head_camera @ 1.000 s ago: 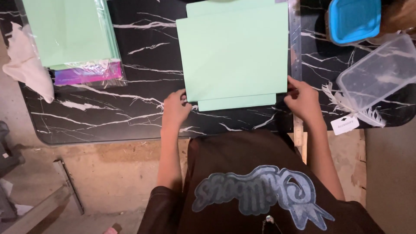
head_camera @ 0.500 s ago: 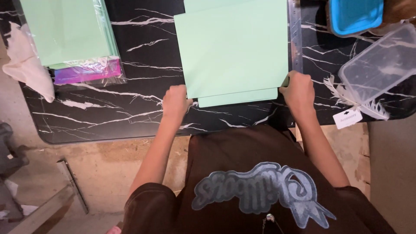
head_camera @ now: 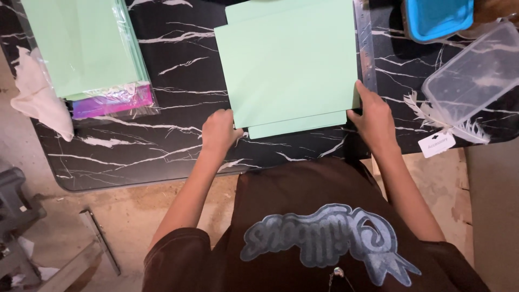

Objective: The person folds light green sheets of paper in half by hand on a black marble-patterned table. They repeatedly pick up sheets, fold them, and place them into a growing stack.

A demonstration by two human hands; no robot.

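Plastic-wrapped paper pack (head_camera: 92,54) top left; white tag (head_camera: 437,145) right.

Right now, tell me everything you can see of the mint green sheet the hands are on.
The mint green sheet is a large, matte rectangle that looks like paper or thin card, lying flat on the black marble-look table. It appears folded or doubled: a narrower strip of the same colour juts out along its near edge. Its far edge runs out of view. The left hand touches its near left corner, and the right hand its near right corner. A metal ruler lies along its right side.
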